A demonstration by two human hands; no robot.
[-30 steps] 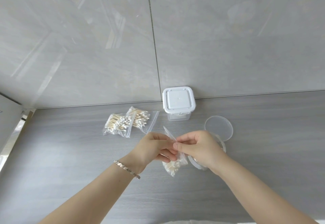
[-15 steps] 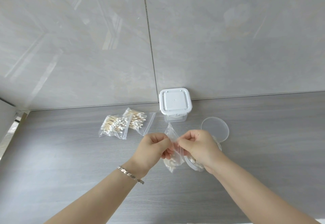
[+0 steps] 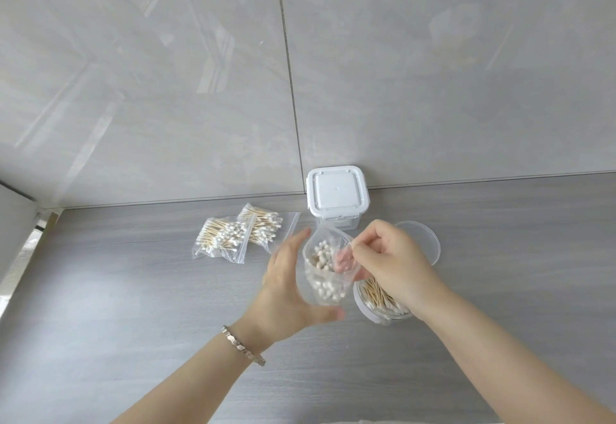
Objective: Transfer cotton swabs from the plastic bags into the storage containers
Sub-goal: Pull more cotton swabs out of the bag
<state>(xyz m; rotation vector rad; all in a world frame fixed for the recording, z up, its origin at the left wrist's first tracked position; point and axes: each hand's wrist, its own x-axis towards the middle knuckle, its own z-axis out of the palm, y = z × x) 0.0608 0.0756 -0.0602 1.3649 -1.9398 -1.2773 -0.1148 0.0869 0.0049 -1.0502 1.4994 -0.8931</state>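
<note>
Grey wall tiles are rising behind a grey wood-grain worktop (image 3: 133,307), and the work is happening close to the front edge. The left hand (image 3: 283,290) is cradling an open zip bag (image 3: 325,277) off the surface, with the thumb curled beneath it and the fingers wrapping its far side. The right hand (image 3: 393,263) is pinching the bag's right rim between thumb and fingertips, pulling the mouth wide.

The cotton swabs (image 3: 323,257) inside are standing end-on. Their white tips are facing up toward the camera, so their long axis is running from the mouth down to the bag's bottom.

The round jar (image 3: 366,305) is sitting just beside the bag on its right, directly under the right wrist, and is already holding a layer of swabs lying slantwise. The emptying step seems to be just starting. The bag's mouth probably needs tilting rightward and down over the jar's rim, and the right hand is the nearer one to guide it.

The jar's clear round lid (image 3: 430,243) is lying behind the right hand. A square container (image 3: 337,195) with a white clip lid is standing shut against the wall. Two filled bags (image 3: 221,240) are waiting to the left, overlapping each other.
</note>
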